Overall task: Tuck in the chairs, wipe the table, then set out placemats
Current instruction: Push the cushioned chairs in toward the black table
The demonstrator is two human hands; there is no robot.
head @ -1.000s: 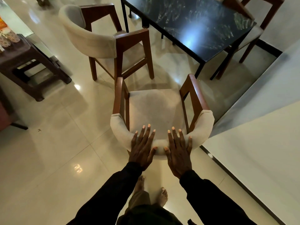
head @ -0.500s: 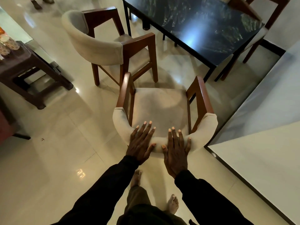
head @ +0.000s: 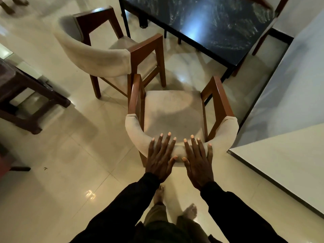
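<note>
Two untucked: far armchair (head: pixel 98 57) and near armchair (head: pixel 171 111), which our left hand (head: pixel 160 158) and right hand (head: pixel 198 163) press flat, fingers straight; dark counter (head: pixel 210 23) looks unwiped, no placemats.

The floor (head: pixel 66 172) is laid with glossy cream tiles, in which bright light is reflected. A dark wooden side table (head: pixel 21 85) is seen at left, white walls (head: pixel 298 81) at right.

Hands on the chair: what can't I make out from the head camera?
Head view:
- table: far end cut off by the top edge.
- far chair: mostly hidden behind the table, cropped at the top.
- side table: cut off by the left edge.
- Palms of left hand and right hand: hidden by their own backs.
</note>
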